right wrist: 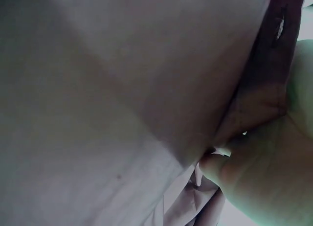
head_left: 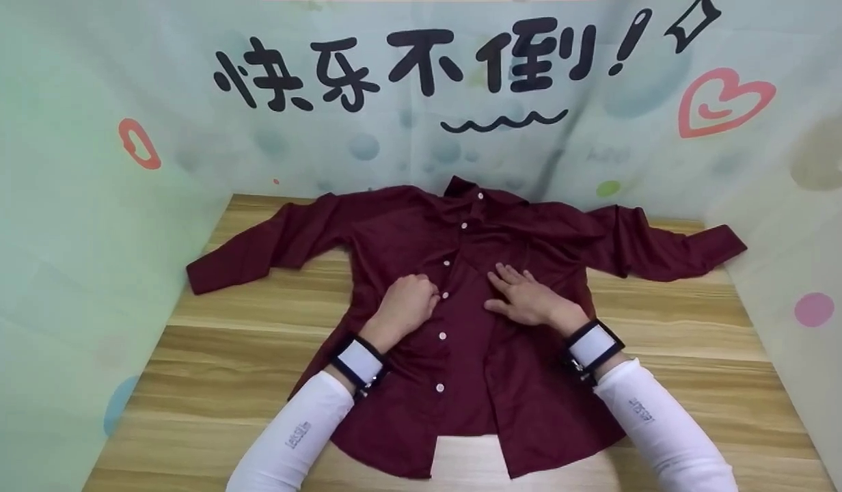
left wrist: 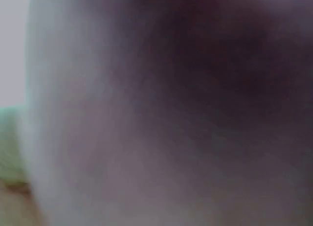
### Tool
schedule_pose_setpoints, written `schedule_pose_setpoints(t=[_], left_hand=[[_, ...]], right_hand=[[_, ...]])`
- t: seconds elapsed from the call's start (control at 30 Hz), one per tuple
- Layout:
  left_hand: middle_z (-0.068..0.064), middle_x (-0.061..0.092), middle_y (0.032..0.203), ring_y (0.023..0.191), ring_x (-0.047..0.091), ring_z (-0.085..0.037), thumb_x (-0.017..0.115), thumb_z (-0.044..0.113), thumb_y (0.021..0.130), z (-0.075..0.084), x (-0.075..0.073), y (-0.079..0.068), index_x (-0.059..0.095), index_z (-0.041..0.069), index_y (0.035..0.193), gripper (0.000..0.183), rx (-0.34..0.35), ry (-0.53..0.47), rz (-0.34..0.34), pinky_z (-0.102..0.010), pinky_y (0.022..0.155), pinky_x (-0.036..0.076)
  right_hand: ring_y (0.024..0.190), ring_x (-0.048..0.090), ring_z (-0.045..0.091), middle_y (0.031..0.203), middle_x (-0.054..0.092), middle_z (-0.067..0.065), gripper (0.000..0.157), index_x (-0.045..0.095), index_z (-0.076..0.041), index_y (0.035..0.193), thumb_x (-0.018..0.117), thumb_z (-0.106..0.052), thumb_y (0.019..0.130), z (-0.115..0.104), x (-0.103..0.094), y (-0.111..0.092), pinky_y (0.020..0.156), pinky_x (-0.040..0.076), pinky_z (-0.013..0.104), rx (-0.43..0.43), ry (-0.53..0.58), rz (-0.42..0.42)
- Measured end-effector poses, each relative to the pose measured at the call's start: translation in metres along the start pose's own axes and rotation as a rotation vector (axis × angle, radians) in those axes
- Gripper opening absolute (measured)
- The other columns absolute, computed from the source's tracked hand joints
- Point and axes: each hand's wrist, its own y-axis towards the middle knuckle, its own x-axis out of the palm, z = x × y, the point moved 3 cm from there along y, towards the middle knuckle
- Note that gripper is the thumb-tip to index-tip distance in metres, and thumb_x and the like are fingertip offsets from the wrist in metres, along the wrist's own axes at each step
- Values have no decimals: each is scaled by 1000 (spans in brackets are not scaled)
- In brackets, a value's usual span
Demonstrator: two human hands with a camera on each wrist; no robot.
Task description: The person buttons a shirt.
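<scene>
A dark red button-up shirt lies spread front up, its sleeves out to both sides and its front partly open below. White buttons run down the left-hand front edge. My left hand has curled fingers and pinches the cloth beside that row of buttons. On the right-hand front panel rests my right hand, fingers spread and fairly straight. Close up in the right wrist view are the panel's cloth, a buttonhole and part of a hand. Blur fills the left wrist view.
A wood-grain table lies beneath the shirt. Behind it hangs a pale printed cloth with black characters, and similar cloth rises along both sides. The right-hand sleeve reaches the table's right edge.
</scene>
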Motion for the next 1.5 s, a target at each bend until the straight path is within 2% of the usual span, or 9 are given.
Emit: schedule_pose_setpoints(t=[0.17, 0.27, 0.43, 0.57, 0.7, 0.87, 1.07, 1.3, 1.5], left_hand=[[-11, 75, 84, 81, 71, -34, 73, 9, 91, 2, -14, -9, 81, 6, 84, 11, 71, -47, -141, -47, 76, 57], [-10, 76, 87, 84, 71, -33, 72, 14, 93, 1, -15, -8, 81, 7, 88, 13, 55, -67, -182, -47, 79, 56], [-13, 75, 86, 81, 71, -34, 72, 33, 96, 3, -5, 4, 79, 3, 86, 32, -29, -56, -99, -46, 77, 57], [-15, 71, 83, 78, 70, -32, 73, 42, 93, 10, 6, 14, 75, 1, 81, 43, -43, 45, -77, -44, 74, 58], [-14, 70, 83, 77, 70, -32, 75, 24, 90, 15, 15, 18, 75, 2, 78, 26, -44, 124, -69, -43, 70, 59], [-13, 69, 77, 72, 70, -35, 69, 5, 86, 14, 13, 17, 72, 3, 70, 17, -71, 90, 14, -45, 63, 59], [-13, 66, 75, 69, 69, -35, 67, 5, 89, 13, -3, 15, 71, 1, 72, 17, -65, 55, 129, -45, 61, 58], [-12, 67, 80, 72, 69, -33, 69, 5, 89, 16, -23, 9, 76, 0, 86, 9, -33, 26, 271, -44, 66, 59], [-11, 67, 83, 74, 67, -30, 69, 5, 91, 19, -17, 4, 77, 0, 92, 9, 78, 59, 204, -41, 68, 58]], right_hand=[[153, 13, 44, 163, 17, 31, 73, 29, 6, 157, 49, -43, 107, -2, -3, 2, 124, 8, 55, 9, -22, 11], [152, 16, 45, 162, 20, 32, 73, 32, 6, 156, 50, -44, 106, -3, -4, 3, 124, 10, 54, 13, -50, 26], [151, 18, 46, 161, 20, 33, 73, 33, 6, 155, 50, -45, 106, -3, -2, 5, 124, 12, 53, 18, -61, 27], [150, 21, 46, 161, 23, 33, 71, 36, 7, 154, 52, -43, 106, -4, -2, 5, 123, 15, 53, 16, -55, 47], [145, 32, 48, 156, 34, 34, 65, 45, 8, 149, 54, -40, 105, -5, -4, 5, 119, 27, 55, -10, -69, 110], [132, 52, 45, 144, 53, 30, 51, 60, 6, 138, 59, -32, 104, -6, -9, 7, 108, 43, 54, -36, -17, 224], [111, 67, 31, 127, 68, 19, 36, 68, 4, 130, 59, -21, 104, -14, -23, 16, 95, 53, 46, -10, 282, 370], [102, 72, 32, 112, 72, 25, 35, 67, 10, 124, 54, -17, 107, -27, -22, 34, 86, 59, 36, 142, 918, 267], [83, 74, 21, 93, 73, 14, 32, 67, 7, 115, 56, -22, 106, -34, -9, 49, 81, 60, 34, 246, 1268, 235]])
